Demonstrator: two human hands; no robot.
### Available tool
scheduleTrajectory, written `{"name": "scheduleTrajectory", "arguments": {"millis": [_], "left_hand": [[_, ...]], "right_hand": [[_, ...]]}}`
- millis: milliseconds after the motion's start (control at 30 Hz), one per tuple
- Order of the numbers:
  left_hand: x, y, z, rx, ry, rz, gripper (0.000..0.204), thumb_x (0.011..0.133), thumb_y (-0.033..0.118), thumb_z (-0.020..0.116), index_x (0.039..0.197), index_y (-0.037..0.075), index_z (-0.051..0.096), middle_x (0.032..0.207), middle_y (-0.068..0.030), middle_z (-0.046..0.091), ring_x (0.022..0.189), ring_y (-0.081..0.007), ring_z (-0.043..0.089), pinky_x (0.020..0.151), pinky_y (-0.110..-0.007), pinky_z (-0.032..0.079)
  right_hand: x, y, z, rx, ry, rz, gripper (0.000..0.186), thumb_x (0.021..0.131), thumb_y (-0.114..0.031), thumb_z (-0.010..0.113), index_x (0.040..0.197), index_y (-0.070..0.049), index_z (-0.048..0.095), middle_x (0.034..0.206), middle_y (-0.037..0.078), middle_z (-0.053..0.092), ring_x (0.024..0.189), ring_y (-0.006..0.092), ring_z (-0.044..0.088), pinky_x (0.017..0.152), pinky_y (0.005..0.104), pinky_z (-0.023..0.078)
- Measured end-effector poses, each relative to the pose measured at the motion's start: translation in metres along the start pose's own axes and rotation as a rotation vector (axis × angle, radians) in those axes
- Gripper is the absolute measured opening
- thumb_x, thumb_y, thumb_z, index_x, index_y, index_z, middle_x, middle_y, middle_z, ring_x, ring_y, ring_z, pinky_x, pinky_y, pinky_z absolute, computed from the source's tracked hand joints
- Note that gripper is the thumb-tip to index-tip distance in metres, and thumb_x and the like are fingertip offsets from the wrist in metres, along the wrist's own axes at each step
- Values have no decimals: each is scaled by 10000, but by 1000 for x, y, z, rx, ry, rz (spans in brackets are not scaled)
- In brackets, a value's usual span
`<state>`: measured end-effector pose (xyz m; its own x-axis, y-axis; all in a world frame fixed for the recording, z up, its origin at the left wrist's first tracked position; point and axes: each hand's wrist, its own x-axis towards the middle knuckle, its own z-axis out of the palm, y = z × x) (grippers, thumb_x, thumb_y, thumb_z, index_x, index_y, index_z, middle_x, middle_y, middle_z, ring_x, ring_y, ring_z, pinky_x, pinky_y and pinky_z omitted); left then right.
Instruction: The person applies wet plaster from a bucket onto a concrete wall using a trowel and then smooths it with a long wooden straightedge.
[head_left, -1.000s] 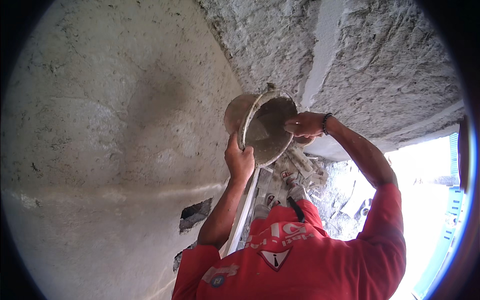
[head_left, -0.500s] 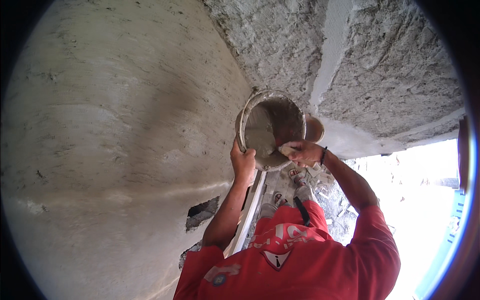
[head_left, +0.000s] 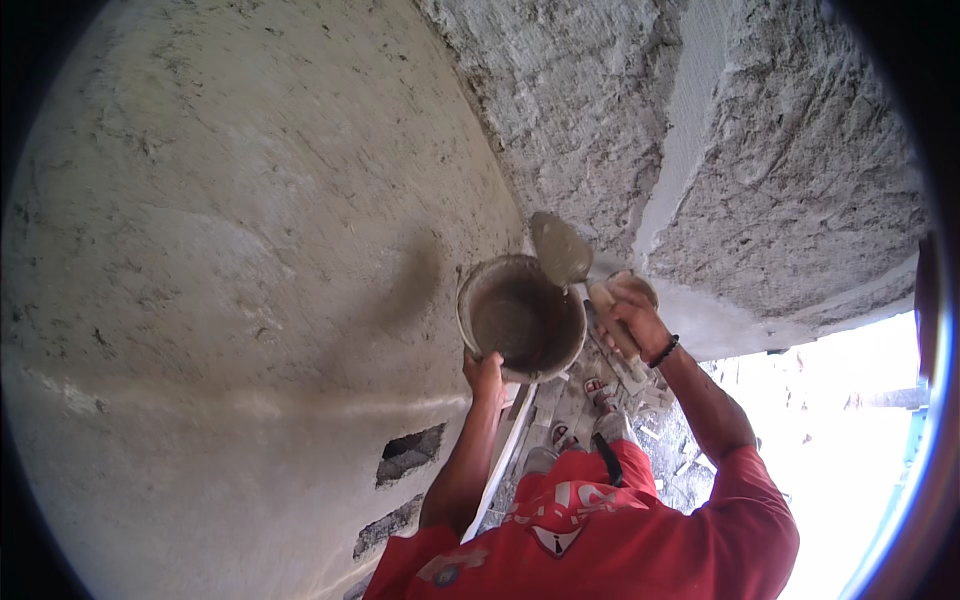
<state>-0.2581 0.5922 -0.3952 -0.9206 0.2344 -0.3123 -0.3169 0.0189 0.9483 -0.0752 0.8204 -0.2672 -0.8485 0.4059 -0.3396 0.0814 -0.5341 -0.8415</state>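
My left hand (head_left: 484, 378) grips the near left rim of a round, mortar-caked bucket (head_left: 574, 340), holding it up beside the wall with its mouth toward me. The inside is shadowed, with grey residue on its walls. My right hand (head_left: 640, 318) is closed round the thick pale handle of a trowel (head_left: 560, 249). A load of wet grey mortar appears to cover the blade, which is at the far right of the bucket's rim. A dark bracelet sits on my right wrist.
A smooth plastered wall (head_left: 250, 240) fills the left, with rough holes (head_left: 410, 455) low down. Rough unfinished masonry (head_left: 790, 150) rises ahead on the right. Behind my right hand stands a round brownish container (head_left: 648, 287). Rubble and boards lie around my feet (head_left: 600, 393).
The trowel has come up out of the bucket with mortar on its blade, moving far and right. The bucket has shifted nearer to me and slightly left.
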Motion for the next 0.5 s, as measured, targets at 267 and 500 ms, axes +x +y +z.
{"name": "scheduleTrajectory", "arguments": {"millis": [267,500], "left_hand": [[-50,16,-49,-88,203,-218,670,610,-61,510,1269,56,473,940,-58,570,647,-143,528,533,-265,435],[-59,-23,-85,18,231,-100,593,574,-60,524,1163,11,502,982,-73,572,806,-185,569,684,-285,477]], "right_hand": [[76,-57,34,-74,411,-504,568,792,-75,498,1347,-7,398,700,84,555,552,152,565,466,305,468],[287,28,66,-985,971,-761,632,760,-138,624,1334,-19,387,906,246,629,752,359,639,697,444,512]]}}
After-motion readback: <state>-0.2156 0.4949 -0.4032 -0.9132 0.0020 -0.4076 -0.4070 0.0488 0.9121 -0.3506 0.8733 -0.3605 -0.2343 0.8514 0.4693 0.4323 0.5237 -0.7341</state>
